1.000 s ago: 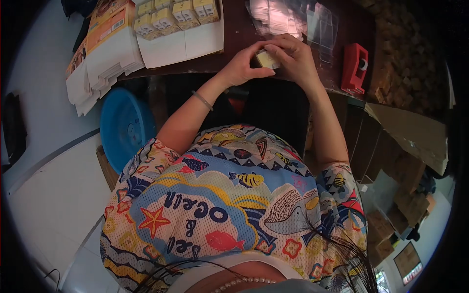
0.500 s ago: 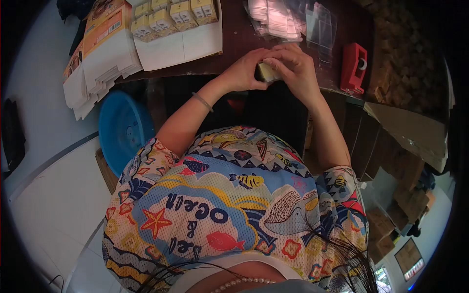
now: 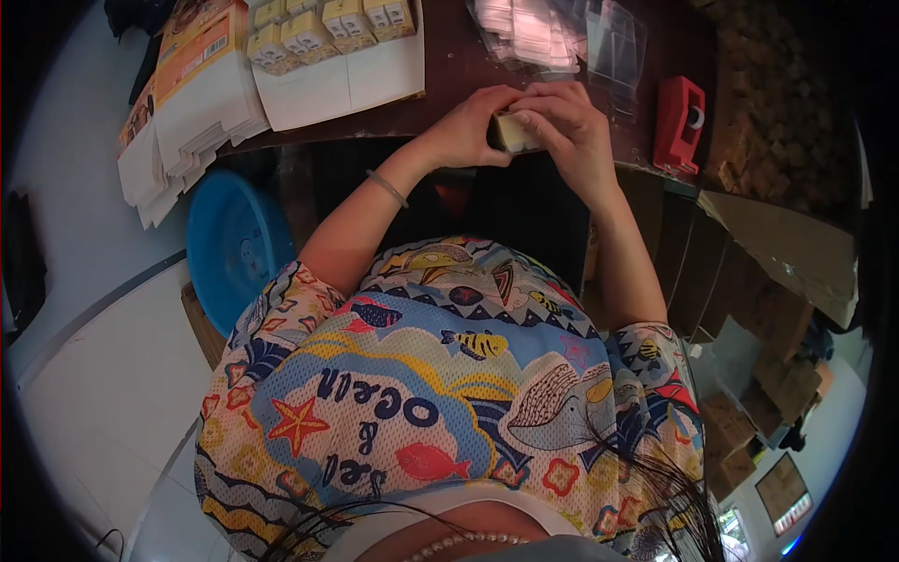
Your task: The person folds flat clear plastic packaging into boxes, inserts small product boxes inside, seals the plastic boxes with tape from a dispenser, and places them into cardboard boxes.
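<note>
Both my hands meet over the near edge of the dark table around a small yellowish box (image 3: 518,134). My left hand (image 3: 465,131) is curled around the box's left side, thumb below and fingers over the top. From the right, my right hand (image 3: 568,131) closes on it, with thumb and fingers at the upper face. Fingers cover much of the box, so its print cannot be made out. Just beyond the hands lie a stack of clear plastic sleeves (image 3: 529,37) and some loose transparent sleeves (image 3: 613,47).
A white tray (image 3: 346,84) at the back left holds several small yellow boxes (image 3: 328,28). Left of it are stacked flat cartons (image 3: 201,103). A red tape dispenser (image 3: 678,126) stands at the table's right. A blue basin (image 3: 234,248) sits low on the left; many small brown blocks (image 3: 777,112) lie at right.
My right hand has shifted slightly to the right and its fingers have lifted a little, leaving more of the box showing. My left hand stays around the box.
</note>
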The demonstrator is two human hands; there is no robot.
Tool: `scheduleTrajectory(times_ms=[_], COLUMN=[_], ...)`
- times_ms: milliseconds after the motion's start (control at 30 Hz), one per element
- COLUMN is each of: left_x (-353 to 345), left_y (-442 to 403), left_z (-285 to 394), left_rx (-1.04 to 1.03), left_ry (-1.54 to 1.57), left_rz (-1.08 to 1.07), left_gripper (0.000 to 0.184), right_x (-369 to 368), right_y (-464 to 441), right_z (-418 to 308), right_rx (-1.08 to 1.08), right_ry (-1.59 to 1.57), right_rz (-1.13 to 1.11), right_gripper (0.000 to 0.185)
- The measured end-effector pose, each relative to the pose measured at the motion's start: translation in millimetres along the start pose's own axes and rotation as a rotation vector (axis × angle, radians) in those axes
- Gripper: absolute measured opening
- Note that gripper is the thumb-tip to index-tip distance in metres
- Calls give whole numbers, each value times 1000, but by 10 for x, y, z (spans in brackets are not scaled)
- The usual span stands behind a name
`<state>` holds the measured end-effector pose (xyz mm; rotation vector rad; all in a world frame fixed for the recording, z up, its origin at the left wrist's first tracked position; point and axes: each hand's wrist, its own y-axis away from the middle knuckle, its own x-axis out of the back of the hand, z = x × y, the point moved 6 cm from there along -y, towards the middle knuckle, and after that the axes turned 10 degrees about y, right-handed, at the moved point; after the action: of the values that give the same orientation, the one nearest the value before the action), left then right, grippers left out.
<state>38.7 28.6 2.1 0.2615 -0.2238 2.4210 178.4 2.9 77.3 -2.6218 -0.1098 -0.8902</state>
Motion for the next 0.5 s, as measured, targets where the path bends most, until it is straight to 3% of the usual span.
scheduleTrajectory(times_ms=[133,233,333,433,500], left_x=[8,1,-12,-56,-166], left_y=[-2,-39,-36,-24,-2], left_z=[-77,-155,-164,-62,74], left_rx=[-14,86,67,-72,-144], left_ry=[-11,76,63,-4,-143], left_rz=[43,-4,40,368,497], left_gripper=[78,80,83,81,79], right_x=[-126,-331,-211,-120,-210], right_y=[-50,-79,-103,-43,28], right_z=[137,427,319,-61,-275], right_rx=[-89,-373,-404,-99,-73], right_ry=[-140,-384,-110,450,487], right_rz=[27,-96,-89,181,244], right_gripper=[13,20,32,42,43])
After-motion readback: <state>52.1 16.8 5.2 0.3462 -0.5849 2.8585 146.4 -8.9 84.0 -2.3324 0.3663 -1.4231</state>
